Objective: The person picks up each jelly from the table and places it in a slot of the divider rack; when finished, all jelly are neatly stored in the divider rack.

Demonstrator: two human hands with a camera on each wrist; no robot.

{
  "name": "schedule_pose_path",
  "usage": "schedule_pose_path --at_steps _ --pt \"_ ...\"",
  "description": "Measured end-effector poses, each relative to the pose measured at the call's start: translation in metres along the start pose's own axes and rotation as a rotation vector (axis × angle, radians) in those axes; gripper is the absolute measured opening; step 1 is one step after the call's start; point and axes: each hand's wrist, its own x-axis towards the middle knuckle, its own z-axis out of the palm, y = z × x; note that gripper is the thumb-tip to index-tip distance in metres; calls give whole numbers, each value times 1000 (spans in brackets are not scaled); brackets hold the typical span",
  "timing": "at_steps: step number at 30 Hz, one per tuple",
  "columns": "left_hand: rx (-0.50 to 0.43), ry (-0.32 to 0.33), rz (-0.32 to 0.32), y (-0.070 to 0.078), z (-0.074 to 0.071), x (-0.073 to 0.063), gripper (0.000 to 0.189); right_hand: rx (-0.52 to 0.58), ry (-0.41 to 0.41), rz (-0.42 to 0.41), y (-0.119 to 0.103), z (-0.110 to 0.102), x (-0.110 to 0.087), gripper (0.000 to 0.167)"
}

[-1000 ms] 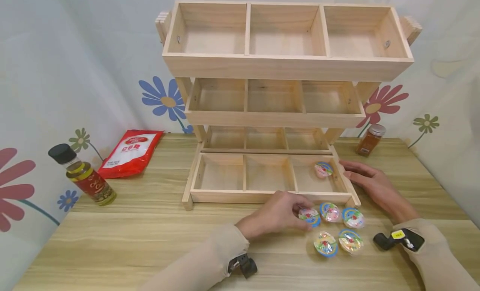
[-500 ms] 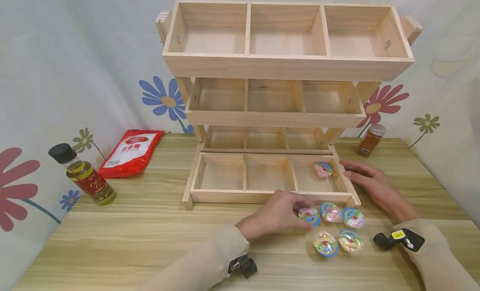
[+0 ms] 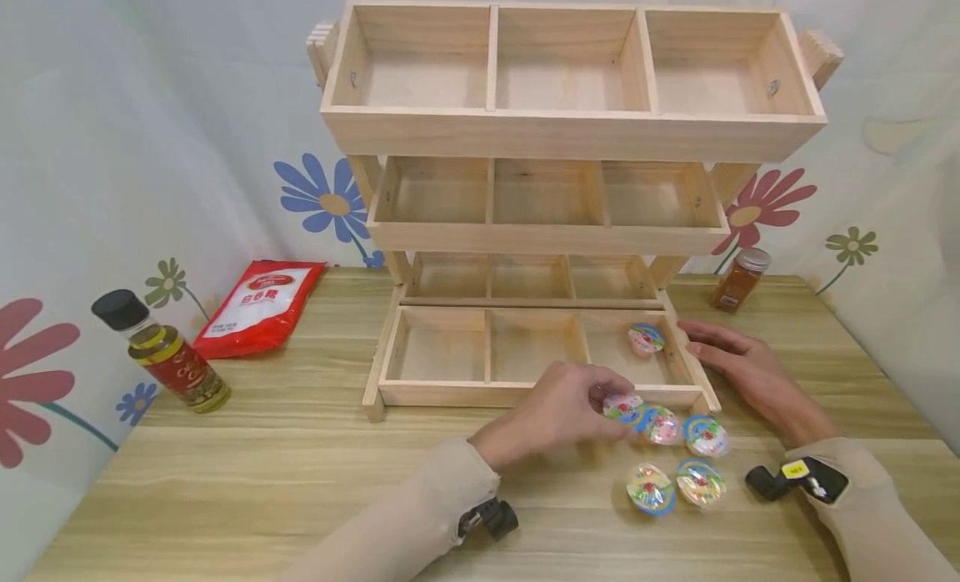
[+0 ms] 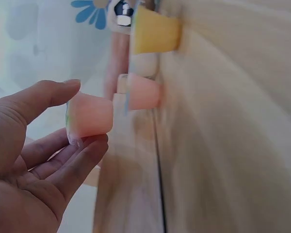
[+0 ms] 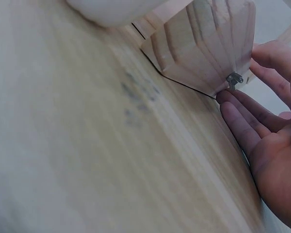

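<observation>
Between thumb and fingers, my left hand [image 3: 566,407] pinches a pink jelly cup [image 4: 91,115] with a printed lid, lifted off the table before the wooden rack's front edge. Beside it on the table stand another pink jelly cup [image 3: 663,425] and a jelly cup with a blue-rimmed lid [image 3: 707,436]. Nearer me are two yellowish jelly cups [image 3: 651,489]. One more pink jelly cup [image 3: 646,339] sits in the right compartment of the lowest tray. My right hand [image 3: 750,373] rests with extended fingers against the right side of the wooden rack [image 3: 573,136].
An oil bottle [image 3: 176,361] and a red and white bag [image 3: 261,307] stand at the left. A spice jar [image 3: 741,279] is behind my right hand. The rack's tiers are split into three compartments each, and the top tier overhangs those below.
My left hand has lifted its jelly cup off the table and moved it slightly up toward the rack. The right hand stays at the rack's side.
</observation>
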Motion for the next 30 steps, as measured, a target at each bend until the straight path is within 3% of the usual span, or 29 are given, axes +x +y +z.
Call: schedule_pose_path --at_steps 10,17,22,30 --pt "-5 10 -32 15 -10 19 45 -54 5 13 -1 -1 -1 54" --pt "32 13 14 18 -12 34 44 -69 4 18 0 -3 -1 54" --pt "82 17 27 19 -11 47 44 -24 -10 24 1 -3 -1 54" --pt "38 35 1 21 -11 60 44 -3 -15 12 1 -3 -1 53"
